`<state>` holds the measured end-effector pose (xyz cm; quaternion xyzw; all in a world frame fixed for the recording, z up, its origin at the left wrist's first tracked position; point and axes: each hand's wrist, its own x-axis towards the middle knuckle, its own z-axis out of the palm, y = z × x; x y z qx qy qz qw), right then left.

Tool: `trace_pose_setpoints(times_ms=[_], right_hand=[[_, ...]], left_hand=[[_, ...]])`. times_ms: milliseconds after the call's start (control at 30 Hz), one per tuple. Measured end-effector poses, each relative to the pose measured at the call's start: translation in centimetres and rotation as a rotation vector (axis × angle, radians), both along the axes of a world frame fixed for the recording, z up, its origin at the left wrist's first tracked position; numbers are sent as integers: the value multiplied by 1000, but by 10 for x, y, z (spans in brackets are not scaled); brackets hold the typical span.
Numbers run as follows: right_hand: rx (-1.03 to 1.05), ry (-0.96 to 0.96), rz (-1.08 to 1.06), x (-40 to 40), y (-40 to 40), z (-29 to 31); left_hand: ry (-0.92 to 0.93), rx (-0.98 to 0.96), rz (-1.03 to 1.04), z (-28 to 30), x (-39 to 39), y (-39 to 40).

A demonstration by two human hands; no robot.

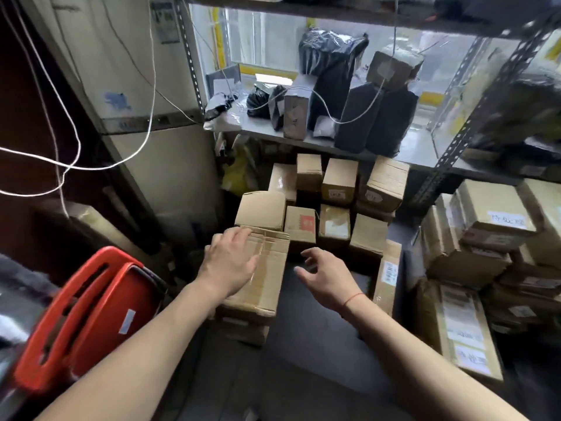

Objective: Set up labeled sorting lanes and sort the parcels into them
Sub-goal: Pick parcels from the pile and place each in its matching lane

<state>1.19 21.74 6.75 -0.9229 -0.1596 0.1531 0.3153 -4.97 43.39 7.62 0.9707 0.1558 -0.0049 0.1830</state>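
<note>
A long cardboard parcel (267, 268) lies on top of another box (243, 329) on the dark floor. My left hand (227, 262) rests flat on its near left top, fingers spread. My right hand (324, 275) hovers just to the parcel's right with fingers loosely curled, holding nothing. Behind them stand several small cardboard parcels (334, 202) stacked under the shelf. At the right, more parcels (485, 238) are piled up, and one carries a handwritten white label (508, 220).
A metal shelf (409, 147) above holds black-bagged parcels (376, 120) and a wrapped box (296, 113). Red plastic baskets (85, 311) stand at the lower left. White cords (73, 147) hang at the left. A flat box (387, 278) leans at the right of the floor gap.
</note>
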Motion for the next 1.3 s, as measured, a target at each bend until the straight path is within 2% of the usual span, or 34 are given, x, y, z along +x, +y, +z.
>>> trace_pose_setpoints(times_ms=[267,367,600,700,833,967,1067,1200,1300], right_hand=[[120,235,3,-8,56,-15],[135,272,-6,-9,62,-27],[266,285,-81,-3,60,-24],[418,327,-168,10,51,-15],[478,422,-235,33,37,-5],[515,471,-205,52,32,10],[649,590,-169,61,30,24],[931,821,-124,63,18,30],[1126,995,-140,66,1,27]], left_hand=[[185,-257,121,-38,-4,35],[194,-350,122,-47,-8,34],[44,-385,103,-27,-5,20],[-69,-497,106,-2,4,13],[-135,-635,42,20,16,-2],[-266,-666,16,22,23,-14],[-411,-630,-8,21,31,-14],[-485,-792,16,22,38,-15],[-318,-779,99,14,48,-15]])
